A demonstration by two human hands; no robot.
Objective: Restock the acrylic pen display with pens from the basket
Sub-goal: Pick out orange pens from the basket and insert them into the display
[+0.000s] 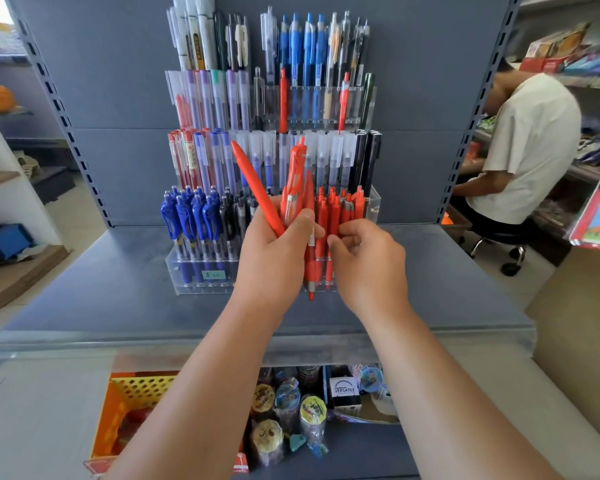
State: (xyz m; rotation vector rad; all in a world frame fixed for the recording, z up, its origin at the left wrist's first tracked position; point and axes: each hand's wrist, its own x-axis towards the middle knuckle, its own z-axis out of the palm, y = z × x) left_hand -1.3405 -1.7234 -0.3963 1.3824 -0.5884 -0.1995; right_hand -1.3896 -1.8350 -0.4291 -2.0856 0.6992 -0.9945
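The bundle of red pens (293,188) stands upright in my left grip (274,251), fingers wrapped round the barrels, clip ends fanned out above my fist and one tip poking out below it. One pen of the bundle leans off to the left, away from the others. I hold them just in front of the acrylic pen display (374,209), at the right end of its lowest tier, where more red pens already stand in their slots. My right grip (368,261) sits just beside the left one, thumb and forefinger pinched together on a single red pen (327,271) at that same tier; I cannot tell whether its tip is seated in a slot. Further left along the tier are black pens (229,216) and then blue pens (187,216), with a small teal price label (213,274) on the front wall. Three higher tiers rise behind, filled with capped and clip pens in red, violet, blue, black and clear. The display stands on a grey-blue shelf (118,306) against a slotted back panel. Below the shelf's front edge, under my left forearm, is the yellow perforated basket (142,389), and beside it a lower shelf of wrapped stationery (281,410). At the far right a person in a white shirt (527,140) sits on a stool, facing other shelves.
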